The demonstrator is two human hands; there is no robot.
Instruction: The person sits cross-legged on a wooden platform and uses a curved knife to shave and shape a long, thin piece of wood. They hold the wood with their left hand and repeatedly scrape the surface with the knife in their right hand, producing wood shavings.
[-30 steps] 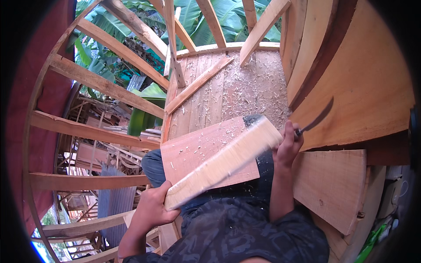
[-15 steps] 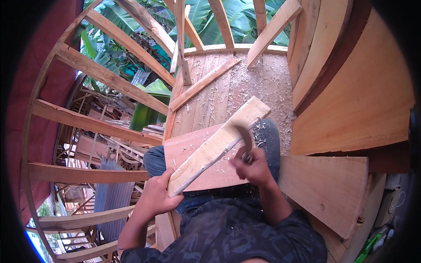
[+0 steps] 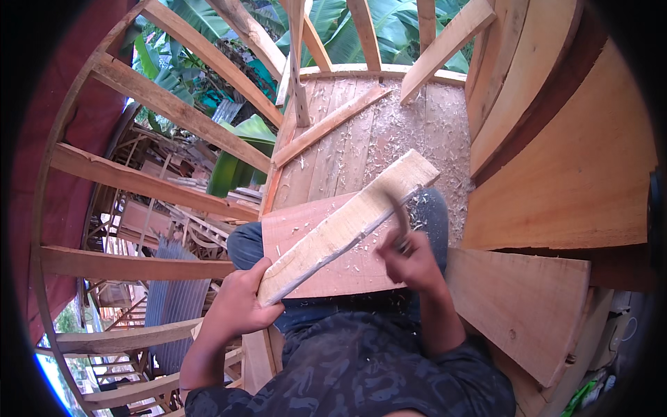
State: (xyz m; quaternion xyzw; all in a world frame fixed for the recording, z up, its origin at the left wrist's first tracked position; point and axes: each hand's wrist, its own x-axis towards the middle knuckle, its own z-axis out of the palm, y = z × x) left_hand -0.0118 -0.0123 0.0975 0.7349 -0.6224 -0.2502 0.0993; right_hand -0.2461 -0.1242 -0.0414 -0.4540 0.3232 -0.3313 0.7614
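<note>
A long pale wooden batten [image 3: 347, 224] slants from lower left to upper right above my lap. My left hand [image 3: 241, 300] is closed round its near lower end, thumb over the top. My right hand [image 3: 413, 263] is wrapped round the handle of a small sickle-like curved knife [image 3: 402, 217]. Its dark blade hooks over the batten's right edge near the far end, smeared by motion; whether it touches the wood I cannot tell. Beneath the batten, a thin pinkish board [image 3: 295, 228] lies across my thighs with shavings scattered on it.
Curled shavings cover the plank floor [image 3: 431, 125] ahead. Slatted wooden framing [image 3: 139, 263] stands along the left, with corrugated sheets [image 3: 174, 306] beyond it. Large boards [image 3: 570, 181] lean at the right, and another board [image 3: 521, 299] lies beside my right arm. A diagonal strip [image 3: 333, 125] crosses the floor.
My right hand and the curved knife have moved slightly right. The batten's far end has shifted a little right and up, while my left hand keeps its hold. The whole view has shifted slightly.
</note>
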